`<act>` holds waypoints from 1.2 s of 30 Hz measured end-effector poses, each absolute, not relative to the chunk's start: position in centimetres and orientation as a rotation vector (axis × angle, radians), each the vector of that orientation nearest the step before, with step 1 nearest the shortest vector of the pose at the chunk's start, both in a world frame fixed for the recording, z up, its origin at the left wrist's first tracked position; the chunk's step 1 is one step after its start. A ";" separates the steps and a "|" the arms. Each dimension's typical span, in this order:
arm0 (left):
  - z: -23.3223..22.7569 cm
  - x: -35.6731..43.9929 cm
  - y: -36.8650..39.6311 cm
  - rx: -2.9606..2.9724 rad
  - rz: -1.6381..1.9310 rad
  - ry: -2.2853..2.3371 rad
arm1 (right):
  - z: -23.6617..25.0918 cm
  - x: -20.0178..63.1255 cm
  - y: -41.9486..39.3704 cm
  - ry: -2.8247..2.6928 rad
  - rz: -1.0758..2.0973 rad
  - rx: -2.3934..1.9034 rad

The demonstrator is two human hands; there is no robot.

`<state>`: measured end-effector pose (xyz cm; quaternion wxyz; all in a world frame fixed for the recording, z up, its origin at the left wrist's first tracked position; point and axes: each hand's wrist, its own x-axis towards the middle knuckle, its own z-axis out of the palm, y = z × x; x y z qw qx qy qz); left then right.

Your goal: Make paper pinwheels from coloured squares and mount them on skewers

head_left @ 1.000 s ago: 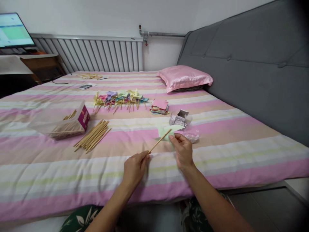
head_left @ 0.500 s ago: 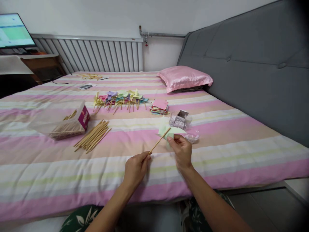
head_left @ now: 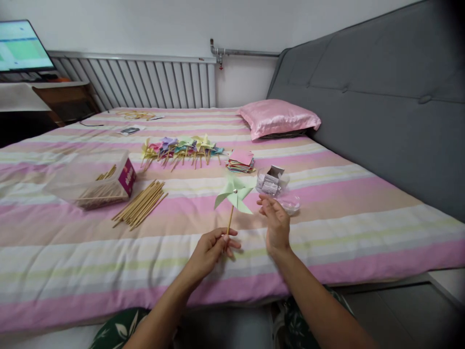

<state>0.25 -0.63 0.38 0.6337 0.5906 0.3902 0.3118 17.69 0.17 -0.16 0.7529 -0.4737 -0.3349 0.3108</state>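
My left hand [head_left: 212,247] pinches the lower end of a wooden stick and holds a light green paper pinwheel [head_left: 234,194] upright over the striped bedspread [head_left: 327,232]. My right hand [head_left: 276,223] hovers just right of the pinwheel with its fingers apart and nothing in them. A small clear plastic dish [head_left: 290,203] and an open clear box of silvery pins [head_left: 271,181] lie just beyond my right hand.
A loose bundle of wooden sticks [head_left: 140,203] and a clear stick box [head_left: 105,186] lie to the left. Finished coloured pinwheels [head_left: 181,148] and a stack of paper squares [head_left: 240,161] sit further back. A pink pillow [head_left: 278,116] rests by the grey headboard [head_left: 381,97].
My right hand let go of the green paper and drew back slightly. My left hand swung the stick from slanted to upright, so the pinwheel now faces me.
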 end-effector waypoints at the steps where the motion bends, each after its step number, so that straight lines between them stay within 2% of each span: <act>1: 0.4 0.3 -0.7 1.347 0.691 0.873 | -0.2 17.6 0.2 -0.737 0.709 -1.030; 10: -0.4 0.3 -0.8 1.396 0.630 0.837 | -0.5 17.0 0.0 -0.790 0.888 -0.926; 29: -0.7 0.2 -0.7 1.500 0.574 0.829 | -0.4 17.3 0.1 -0.717 0.825 -0.920; 36: -0.8 0.1 -0.7 1.512 0.563 0.822 | 0.2 18.1 0.0 -0.665 1.035 -0.908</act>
